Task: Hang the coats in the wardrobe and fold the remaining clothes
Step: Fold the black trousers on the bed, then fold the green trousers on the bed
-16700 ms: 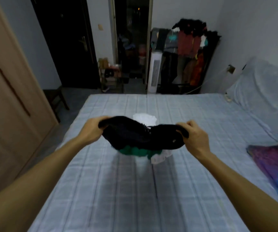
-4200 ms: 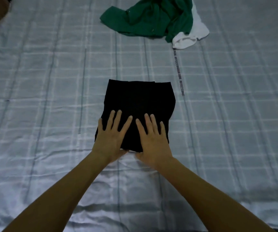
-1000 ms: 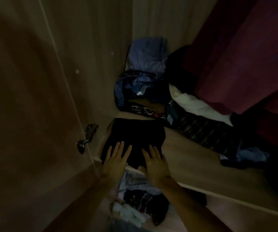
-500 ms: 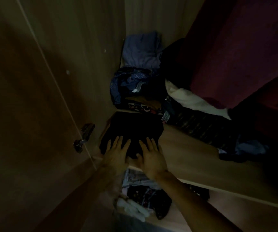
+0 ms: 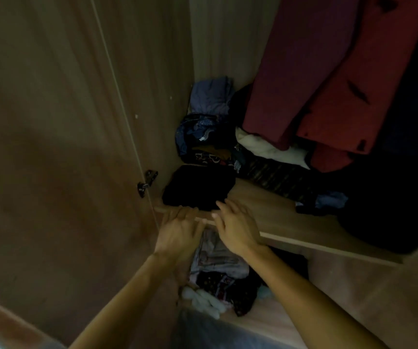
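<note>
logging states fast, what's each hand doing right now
Left hand: open, holding nothing, at the shelf edge.
Right hand: open, holding nothing, fingertips by the folded black garment.

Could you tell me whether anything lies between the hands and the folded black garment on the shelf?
Nothing visible does: left hand and right hand sit at the front edge of the shelf, directly before the garment.

Single head-worn wide-angle view. Faces forward and steeply down into open wardrobe point(image 5: 215, 46), close in. Door point(image 5: 51, 147) fills left half; shelf point(image 5: 278, 205) crosses centre diagonally; red coat point(image 5: 303, 84) hangs upper right. Forearms enter from bottom edge; left hand point(image 5: 180, 230), right hand point(image 5: 235, 227) side by side mid-frame at shelf front. Dim light.
</note>
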Demonstrator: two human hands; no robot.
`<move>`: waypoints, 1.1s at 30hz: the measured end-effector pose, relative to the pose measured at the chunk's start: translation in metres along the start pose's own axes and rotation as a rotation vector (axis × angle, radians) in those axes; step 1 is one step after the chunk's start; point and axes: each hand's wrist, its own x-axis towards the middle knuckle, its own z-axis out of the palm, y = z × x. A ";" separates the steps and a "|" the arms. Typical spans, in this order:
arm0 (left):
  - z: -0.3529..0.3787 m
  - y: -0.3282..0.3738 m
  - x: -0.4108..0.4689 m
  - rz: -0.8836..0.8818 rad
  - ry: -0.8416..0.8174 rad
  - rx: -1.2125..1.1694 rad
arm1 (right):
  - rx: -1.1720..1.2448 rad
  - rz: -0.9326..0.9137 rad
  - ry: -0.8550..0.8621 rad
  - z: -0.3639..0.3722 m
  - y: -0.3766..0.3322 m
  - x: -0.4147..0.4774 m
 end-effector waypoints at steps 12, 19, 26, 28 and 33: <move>-0.049 0.072 -0.130 0.198 -0.040 -0.230 | -0.078 0.188 0.182 -0.060 -0.018 -0.198; -0.051 0.094 -0.231 0.425 -0.154 -0.384 | -0.114 0.434 0.244 -0.046 -0.067 -0.330; -0.044 0.121 -0.351 0.712 -0.351 -0.573 | -0.195 0.726 0.368 -0.016 -0.140 -0.483; -0.047 0.142 -0.380 0.793 -0.395 -0.632 | -0.191 0.841 0.401 -0.023 -0.153 -0.527; -0.075 0.204 -0.465 1.039 -0.449 -0.678 | -0.254 1.056 0.543 -0.055 -0.185 -0.646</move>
